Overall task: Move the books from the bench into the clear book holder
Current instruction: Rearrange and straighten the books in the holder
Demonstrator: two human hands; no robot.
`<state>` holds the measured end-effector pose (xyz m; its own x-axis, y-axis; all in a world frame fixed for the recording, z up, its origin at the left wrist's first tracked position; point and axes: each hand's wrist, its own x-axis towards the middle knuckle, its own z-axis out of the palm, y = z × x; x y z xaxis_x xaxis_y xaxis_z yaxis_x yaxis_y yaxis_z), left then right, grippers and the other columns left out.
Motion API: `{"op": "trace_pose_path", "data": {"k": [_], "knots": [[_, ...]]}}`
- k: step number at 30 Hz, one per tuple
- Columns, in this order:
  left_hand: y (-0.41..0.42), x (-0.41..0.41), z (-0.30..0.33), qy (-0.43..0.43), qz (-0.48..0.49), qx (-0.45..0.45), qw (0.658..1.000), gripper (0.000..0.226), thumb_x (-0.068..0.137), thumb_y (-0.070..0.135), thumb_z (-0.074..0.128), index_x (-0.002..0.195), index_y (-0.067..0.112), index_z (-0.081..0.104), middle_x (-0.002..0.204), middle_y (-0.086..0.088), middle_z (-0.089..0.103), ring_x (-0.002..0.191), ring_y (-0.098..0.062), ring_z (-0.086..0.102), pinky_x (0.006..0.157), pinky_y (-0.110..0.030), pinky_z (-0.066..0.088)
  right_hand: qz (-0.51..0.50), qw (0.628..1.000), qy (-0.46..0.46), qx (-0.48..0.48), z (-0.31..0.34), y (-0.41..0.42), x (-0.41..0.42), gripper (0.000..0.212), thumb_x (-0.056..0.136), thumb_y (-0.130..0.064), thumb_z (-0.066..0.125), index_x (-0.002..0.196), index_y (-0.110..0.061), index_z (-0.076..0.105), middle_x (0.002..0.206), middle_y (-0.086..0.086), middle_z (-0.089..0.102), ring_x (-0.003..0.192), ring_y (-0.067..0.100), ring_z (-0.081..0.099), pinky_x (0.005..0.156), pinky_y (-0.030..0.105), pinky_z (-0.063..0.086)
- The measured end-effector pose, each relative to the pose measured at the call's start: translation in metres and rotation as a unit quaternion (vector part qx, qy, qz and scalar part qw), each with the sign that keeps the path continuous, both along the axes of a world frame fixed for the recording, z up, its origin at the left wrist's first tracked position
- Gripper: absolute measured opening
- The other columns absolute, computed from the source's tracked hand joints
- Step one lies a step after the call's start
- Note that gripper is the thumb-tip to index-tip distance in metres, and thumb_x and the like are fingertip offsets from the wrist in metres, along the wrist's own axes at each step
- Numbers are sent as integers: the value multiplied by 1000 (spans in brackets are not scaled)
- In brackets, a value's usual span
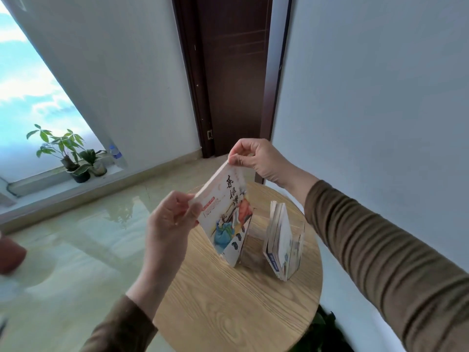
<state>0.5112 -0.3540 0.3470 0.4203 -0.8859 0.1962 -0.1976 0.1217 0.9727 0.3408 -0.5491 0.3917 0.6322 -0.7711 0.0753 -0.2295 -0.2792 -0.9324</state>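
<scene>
The book [224, 219] cover carries large black brush-style Chinese characters running down it; a small red label beneath them is too blurred to read.

Place: you stand in a home-like room | Evidence: dark wooden door [233, 72] set in plain white walls [380, 97] | glossy tiled floor [76, 237] | potted plants [66, 153] on a low window ledge [50, 179] | small round wooden bench [228, 301] carrying books [279, 237]
</scene>
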Motion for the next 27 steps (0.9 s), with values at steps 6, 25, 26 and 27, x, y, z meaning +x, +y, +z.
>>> {"op": "trace_pose_path", "data": {"k": [6,25,26,27], "knots": [[14,-13,-49,11,48,12,999,16,93,21,72,83,32,67,94,-4,79,90,-25,77,72,-36,61,32,999,34,13,-42,-3,23,7,87,-19,78,88,-15,72,78,-13,70,77,0,64,79,21,52],[-8,-14,-123,-205,73,95,971,6,95,22,74,93,18,77,92,8,61,85,-6,60,72,-28,53,-34,985,166,35,-122,-13,23,7,92,-25,74,90,-22,68,101,2,67,96,22,65,89,46,57],[-8,-14,-124,-204,74,95,972,4,94,21,75,92,18,77,92,8,61,85,-6,60,72,-29,54,-39,983,179,26,-122,-12,23,9,91,-26,74,94,-19,69,106,3,65,99,23,64,89,44,55],[-8,-14,-124,-202,75,95,972,3,92,20,76,91,17,75,92,7,61,84,-6,59,72,-30,55,-43,980,193,17,-123,-11,22,13,91,-26,74,98,-16,70,109,4,64,101,23,63,87,41,53]]}}
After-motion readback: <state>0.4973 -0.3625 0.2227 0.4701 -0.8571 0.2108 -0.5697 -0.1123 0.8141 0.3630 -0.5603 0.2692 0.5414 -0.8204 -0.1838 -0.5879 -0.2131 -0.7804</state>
